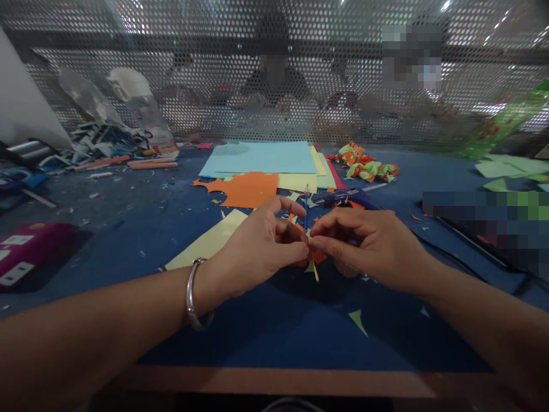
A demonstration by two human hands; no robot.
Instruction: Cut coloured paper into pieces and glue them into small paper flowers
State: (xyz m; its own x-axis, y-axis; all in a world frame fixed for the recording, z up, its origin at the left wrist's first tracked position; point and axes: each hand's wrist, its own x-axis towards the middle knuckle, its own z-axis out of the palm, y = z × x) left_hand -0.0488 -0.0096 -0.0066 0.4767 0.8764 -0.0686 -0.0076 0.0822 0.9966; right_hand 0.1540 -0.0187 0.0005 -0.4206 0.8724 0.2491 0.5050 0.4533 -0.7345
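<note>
My left hand [261, 246] and my right hand [360, 243] meet above the middle of the table, fingertips almost touching. A thin blue pen-like stick [306, 210] stands upright between them, its lower end at my left fingertips. My right thumb and forefinger pinch a narrow pale yellow paper strip [315, 270], whose tail hangs below the hands. Fingers partly cover where strip and stick meet. Beneath and behind the hands lie small orange and green paper scraps [317, 254]. A pale yellow sheet [206, 243] lies beside my left wrist.
Behind are a cut orange sheet [253, 190], stacked light blue paper [266, 157], dark blue-handled scissors [354, 197] and crumpled orange-green paper pieces [364, 163]. A clear bottle [150, 114] stands at left, near a magenta box [32, 249]. A perforated metal screen [214, 86] closes the back.
</note>
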